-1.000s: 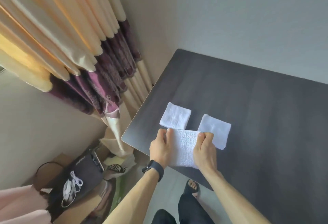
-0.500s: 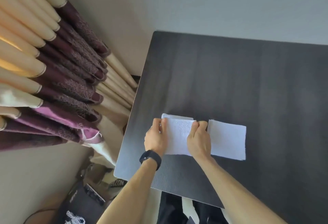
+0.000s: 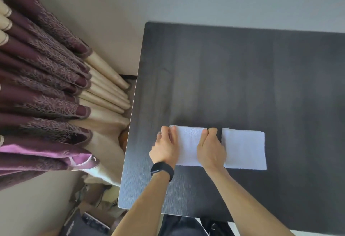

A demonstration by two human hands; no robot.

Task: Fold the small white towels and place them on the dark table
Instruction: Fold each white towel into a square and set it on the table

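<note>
Dark surface point(image 3: 224, 77) beside a purple-and-cream curtain point(image 3: 46, 86). Floor clutter point(image 3: 87, 222) below its near left corner is dim and partly cut off. A folded white towel point(image 3: 188, 146) lies flat near the surface's left edge, its side margins covered by the left hand point(image 3: 165, 151) and right hand point(image 3: 211, 149). The fingers point(image 3: 172, 133) are released, lying straight on the cloth; the thumbs are hidden. A second folded towel point(image 3: 244, 149) lies just beside it, apart. A black watch point(image 3: 162, 169) circles the left wrist.
</note>
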